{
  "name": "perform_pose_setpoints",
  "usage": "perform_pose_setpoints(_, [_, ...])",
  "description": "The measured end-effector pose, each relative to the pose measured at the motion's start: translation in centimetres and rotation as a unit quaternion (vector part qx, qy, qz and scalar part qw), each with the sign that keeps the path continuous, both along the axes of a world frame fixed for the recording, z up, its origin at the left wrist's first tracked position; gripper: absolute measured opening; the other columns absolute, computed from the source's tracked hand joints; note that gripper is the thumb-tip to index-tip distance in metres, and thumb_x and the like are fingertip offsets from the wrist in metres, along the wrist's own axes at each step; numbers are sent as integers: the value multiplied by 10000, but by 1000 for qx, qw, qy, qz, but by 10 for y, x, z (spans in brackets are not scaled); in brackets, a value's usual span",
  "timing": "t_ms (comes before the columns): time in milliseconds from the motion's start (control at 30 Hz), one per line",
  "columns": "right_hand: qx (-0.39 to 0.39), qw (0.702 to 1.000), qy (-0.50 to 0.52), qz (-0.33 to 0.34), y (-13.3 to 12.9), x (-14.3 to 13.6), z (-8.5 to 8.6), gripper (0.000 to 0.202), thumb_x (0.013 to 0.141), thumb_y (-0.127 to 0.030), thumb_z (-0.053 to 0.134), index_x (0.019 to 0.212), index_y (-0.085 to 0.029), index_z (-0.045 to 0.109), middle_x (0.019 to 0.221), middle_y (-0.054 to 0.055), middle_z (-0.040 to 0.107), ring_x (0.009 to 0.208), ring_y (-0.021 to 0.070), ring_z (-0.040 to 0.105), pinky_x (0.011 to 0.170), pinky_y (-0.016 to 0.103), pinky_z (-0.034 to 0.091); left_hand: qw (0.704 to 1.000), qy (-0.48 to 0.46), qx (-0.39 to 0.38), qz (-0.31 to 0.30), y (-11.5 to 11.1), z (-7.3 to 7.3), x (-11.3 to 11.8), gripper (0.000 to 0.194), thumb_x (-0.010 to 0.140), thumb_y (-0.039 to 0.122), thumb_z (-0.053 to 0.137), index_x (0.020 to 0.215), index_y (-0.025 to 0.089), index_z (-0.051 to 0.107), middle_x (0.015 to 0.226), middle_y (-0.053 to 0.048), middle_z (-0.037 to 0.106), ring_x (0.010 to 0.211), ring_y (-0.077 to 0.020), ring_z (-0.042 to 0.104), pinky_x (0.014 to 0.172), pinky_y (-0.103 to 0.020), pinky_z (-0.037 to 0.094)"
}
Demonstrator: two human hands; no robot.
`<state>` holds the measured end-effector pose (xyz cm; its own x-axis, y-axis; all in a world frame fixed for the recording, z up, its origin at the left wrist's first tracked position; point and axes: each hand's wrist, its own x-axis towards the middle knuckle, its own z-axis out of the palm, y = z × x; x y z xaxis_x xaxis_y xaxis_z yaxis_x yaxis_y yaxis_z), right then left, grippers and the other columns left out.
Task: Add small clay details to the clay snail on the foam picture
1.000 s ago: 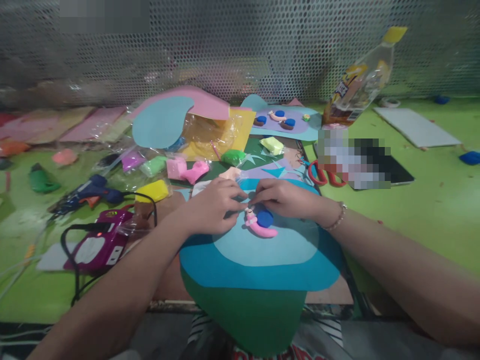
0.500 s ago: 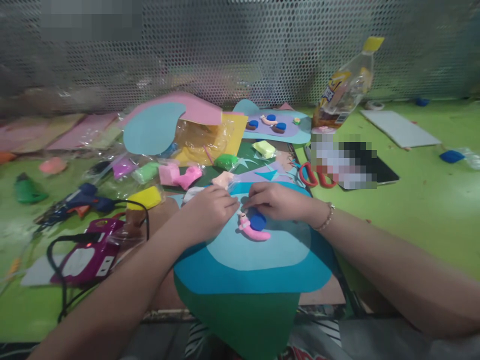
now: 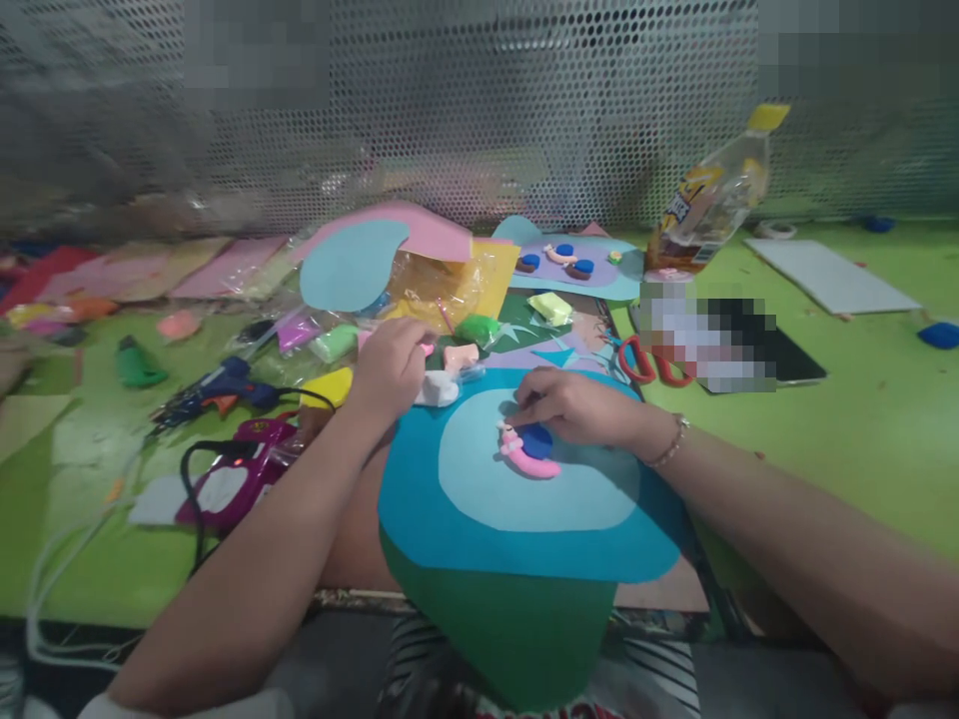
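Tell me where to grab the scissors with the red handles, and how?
Best by the red handles, probably with the right hand, coming from the near side. The scissors lie flat with their handle loops toward the person, so the loops are easiest to hold. The blades, hard to make out, seem to be on the far side.

Two hands (image 3: 575,405) — four clay snails (image 3: 530,462) — one bottle (image 3: 706,212).
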<state>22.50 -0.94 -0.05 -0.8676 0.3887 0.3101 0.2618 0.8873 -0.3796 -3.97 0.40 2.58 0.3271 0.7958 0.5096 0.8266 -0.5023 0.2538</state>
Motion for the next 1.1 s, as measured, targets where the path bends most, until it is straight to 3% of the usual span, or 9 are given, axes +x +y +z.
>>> perform_pose_setpoints(133, [-29, 999, 19, -9, -1, -2, -1, 381, 881, -55, 386, 1003, -193, 720, 897, 82, 592, 837, 166, 532, 762, 317, 462, 994, -1, 36, 104, 9, -6, -7, 303, 743, 83, 347, 892, 178, 592, 910, -85, 629, 901, -242, 552, 817, -388, 441])
perform_pose_setpoints(233, [-41, 999, 24, -20, 0, -2, -1, 406, 848, -30, 369, 992, -176, 719, 919, 86, 593, 844, 168, 542, 758, 316, 461, 987, 35, 14, 158, 12, -8, -5, 367, 732, 61, 360, 1003, 144, 594, 1035, -128, 609, 1016, -284, 529, 876, -422, 428])
perform_pose_setpoints(433, [-55, 996, 28, -65, -3, -5, 0, 382, 785, -27, 387, 927, -175, 710, 909, 71, 579, 822, 159, 549, 727, 293, 473, 976, -50, -41, 207, 16, -7, -8, 369, 778, 44, 344, 1032, 139, 595, 1044, -122, 616, 1032, -258, 543, 915, -385, 439])
perform_pose_setpoints(600, [-56, 995, 27, -73, -6, -6, 0, 369, 777, -20, 382, 914, -165, 692, 895, 68, 576, 812, 156, 552, 714, 290, 474, 965, -36, -47, 254, 18, -8, -10, 373, 791, 54, 379, 1080, 166, 587, 1104, -119, 593, 1097, -290, 502, 936, -435, 421])
perform_pose_setpoints(767, [-72, 995, 21, -68, -6, -6, 0, 376, 767, -1, 379, 932, -166, 673, 905, 64, 581, 837, 160, 555, 737, 300, 471, 971, 15, -82, 225, 21, -15, -10, 363, 780, 75, 436, 1108, 129, 583, 1160, -166, 565, 1142, -338, 471, 948, -489, 405])
perform_pose_setpoints(967, [-85, 994, 17, -73, -6, -6, 0, 371, 756, 10, 385, 931, -171, 658, 919, 56, 582, 855, 159, 556, 752, 298, 472, 975, -97, -63, 188, 30, -26, -17, 426, 738, -1, 368, 1077, 135, 588, 1104, -126, 614, 1098, -263, 536, 973, -419, 421])
perform_pose_setpoints(1100, [-87, 993, 15, -74, -6, -6, 0, 376, 746, 18, 379, 927, -164, 653, 929, 58, 585, 869, 161, 555, 764, 301, 468, 977, -107, -36, 182, 29, -25, -16, 404, 764, 23, 354, 1075, 145, 581, 1104, -117, 606, 1093, -247, 530, 971, -406, 419])
